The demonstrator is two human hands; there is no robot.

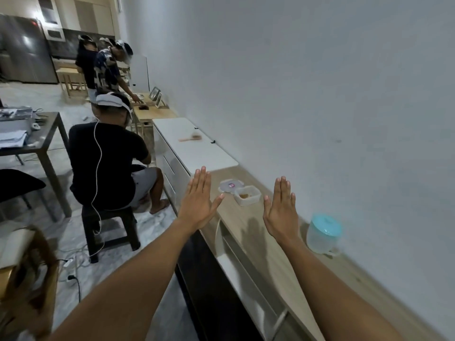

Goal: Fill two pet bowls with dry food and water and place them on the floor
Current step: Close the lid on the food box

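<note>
Both hands flat, fingers together and straight, backs up, holding nothing: left hand (199,202) over the counter's front edge, right hand (281,209) above the pale wood-grain counter (248,217). Square clear plastic tub (247,195) with brown dry food sits between them, further back, its lid (229,186) touching it. Round translucent pitcher (323,234), teal lid, stands right by the wall.

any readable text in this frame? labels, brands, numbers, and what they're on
No text can be read in this frame.
Container lid: a small pink and purple sticker, too small and blurred to read.
Food container: no label showing.
Water jug: no print visible on the teal lid or the clear body.
Appliances at the far end of the room: any markings are too far and blurred to tell.
</note>
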